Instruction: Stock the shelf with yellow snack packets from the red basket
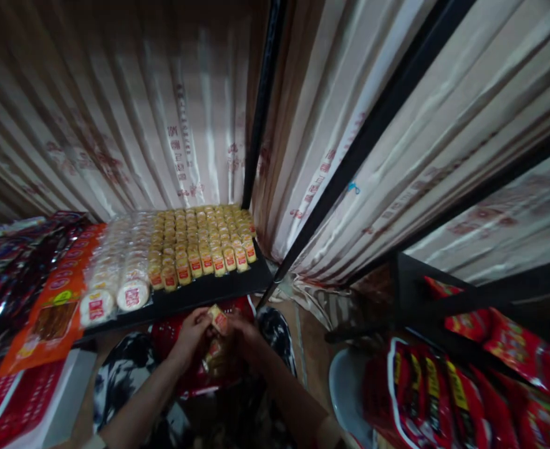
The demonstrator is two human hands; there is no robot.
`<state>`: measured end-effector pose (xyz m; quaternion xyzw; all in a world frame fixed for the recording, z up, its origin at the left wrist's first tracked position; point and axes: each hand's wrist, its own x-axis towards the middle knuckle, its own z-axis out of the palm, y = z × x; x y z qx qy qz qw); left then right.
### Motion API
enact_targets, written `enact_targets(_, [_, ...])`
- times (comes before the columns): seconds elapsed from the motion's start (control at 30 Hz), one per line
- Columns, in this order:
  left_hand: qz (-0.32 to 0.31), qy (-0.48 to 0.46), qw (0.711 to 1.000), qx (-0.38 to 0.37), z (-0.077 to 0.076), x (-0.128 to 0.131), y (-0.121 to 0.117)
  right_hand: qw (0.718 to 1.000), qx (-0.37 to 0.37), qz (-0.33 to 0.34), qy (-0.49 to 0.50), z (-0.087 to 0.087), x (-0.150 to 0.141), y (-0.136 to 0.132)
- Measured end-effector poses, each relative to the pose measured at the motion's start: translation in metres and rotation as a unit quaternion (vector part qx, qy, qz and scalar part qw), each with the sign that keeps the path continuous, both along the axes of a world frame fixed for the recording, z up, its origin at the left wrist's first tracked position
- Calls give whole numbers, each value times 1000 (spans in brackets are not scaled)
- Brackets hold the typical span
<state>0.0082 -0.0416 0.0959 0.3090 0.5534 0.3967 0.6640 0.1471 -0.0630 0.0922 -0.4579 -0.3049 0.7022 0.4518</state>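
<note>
Between my two hands is a small yellow packaged snack (218, 319) with a red label. My left hand (194, 330) grips its left side, fingers closed. On the other side, my right hand (243, 332) has its fingers bent against the same packet; they are dark and partly hidden. Below them a red basket (187, 386) sits between my knees, with more yellow packets (216, 358) inside. Ahead, rows of matching yellow packets (200, 243) stand on a black shelf (219, 285). Left of those are rows of round white packaged cakes (133, 294).
An orange snack bag (53, 312) and dark shiny packages (4, 299) lie at the left, above a red basket (27, 399). Black metal bars (350, 162) cross before pale curtains (200, 125). At the right are a pale basin (350, 386) and red packages (443, 393).
</note>
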Motion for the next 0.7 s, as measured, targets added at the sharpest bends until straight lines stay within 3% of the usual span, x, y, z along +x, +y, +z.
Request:
enact_targets(0.07, [19,6,1000,-10,1,1,0,998,-26,-20,53,-3,4,1])
enact_targets(0.13, [39,11,999,-21,-1,3,-2,993,-46,-81,77,-11,7,2])
enact_targets(0.23, [47,17,998,-39,-5,8,-8,985,-30,-167,40,-21,6,5])
enact_targets(0.3, [27,36,999,-29,-5,11,-10,982,-8,-190,11,-20,8,8])
enact_targets(0.4, [-15,134,989,55,2,12,-4,983,44,-178,-6,-9,17,16])
enact_targets(0.5, [-66,244,951,176,17,13,14,981,114,-149,-52,6,31,26])
enact_targets(0.6, [-174,277,910,256,33,18,34,982,153,-73,-88,17,41,38])
enact_targets(0.7, [-256,286,881,277,45,27,50,981,169,-33,-87,22,44,49])
